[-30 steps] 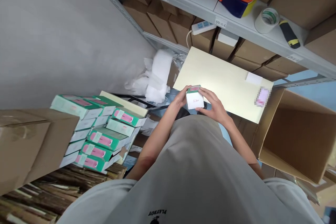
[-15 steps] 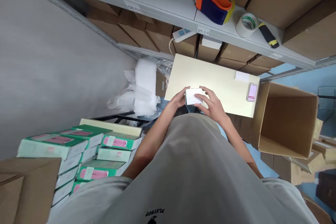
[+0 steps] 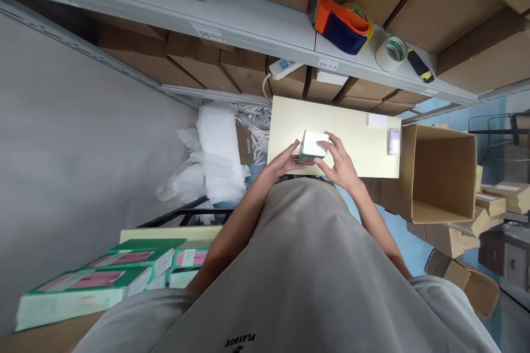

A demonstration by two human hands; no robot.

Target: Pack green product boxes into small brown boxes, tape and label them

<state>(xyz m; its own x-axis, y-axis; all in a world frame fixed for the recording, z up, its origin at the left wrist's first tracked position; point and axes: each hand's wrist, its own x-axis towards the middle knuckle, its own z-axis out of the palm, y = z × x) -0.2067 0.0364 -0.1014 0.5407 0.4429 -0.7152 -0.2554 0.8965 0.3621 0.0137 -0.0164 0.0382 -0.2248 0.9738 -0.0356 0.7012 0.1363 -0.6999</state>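
Note:
A small carton (image 3: 313, 144) with a white end face and a green and pink side is held upright over the cream tabletop (image 3: 351, 138), close to my waist. My right hand (image 3: 340, 164) grips it from the right, thumb on the near side and fingers at the far edge and over the white face. On the carton's other side is my left hand (image 3: 284, 161), thumb raised away from it and fingers stretched toward its lower left edge. Whether those fingertips touch the carton I cannot tell.
An open cardboard box (image 3: 445, 174) stands at the table's right end. A shelf (image 3: 256, 16) behind bears an orange tape dispenser (image 3: 343, 25), a tape roll (image 3: 391, 54) and a cutter (image 3: 419, 65). Green cartons (image 3: 99, 281) are stacked at left, near white foam wrap (image 3: 219, 149).
The carton has tilted so its green and pink side shows, and moved slightly right with my right hand. My left thumb has come off it. The view has shifted.

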